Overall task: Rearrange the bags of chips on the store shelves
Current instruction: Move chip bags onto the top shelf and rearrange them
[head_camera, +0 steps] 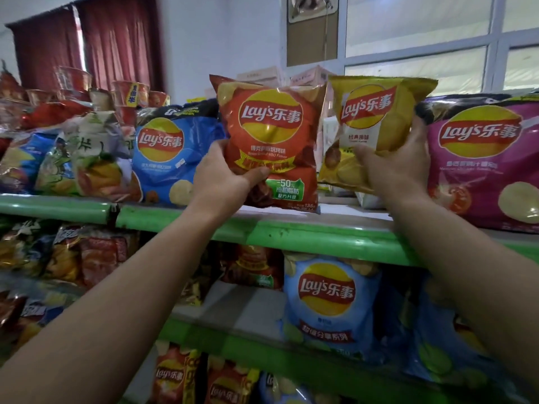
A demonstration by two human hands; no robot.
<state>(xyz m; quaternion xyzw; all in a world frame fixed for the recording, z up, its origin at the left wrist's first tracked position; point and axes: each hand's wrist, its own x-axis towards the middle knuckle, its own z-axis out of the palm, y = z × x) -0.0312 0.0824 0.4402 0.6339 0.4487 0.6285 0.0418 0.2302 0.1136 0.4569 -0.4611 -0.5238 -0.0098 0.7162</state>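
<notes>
My left hand (224, 177) grips the lower left side of a red Lay's bag (271, 141), which stands upright with its bottom on the top shelf (306, 233). My right hand (399, 167) holds a yellow Lay's bag (376, 123) by its lower right, tilted and lifted a little above the shelf, just right of the red bag. A blue Lay's bag (163, 156) stands left of the red one. A pink Lay's bag (484, 164) stands right of the yellow one.
More snack bags (81, 161) and cup noodles (128, 97) fill the top shelf's left. Boxes (291, 77) sit behind the bags. On the green-edged lower shelves are a light blue Lay's bag (329, 304) and several other bags (87, 255). A window (423, 30) is behind.
</notes>
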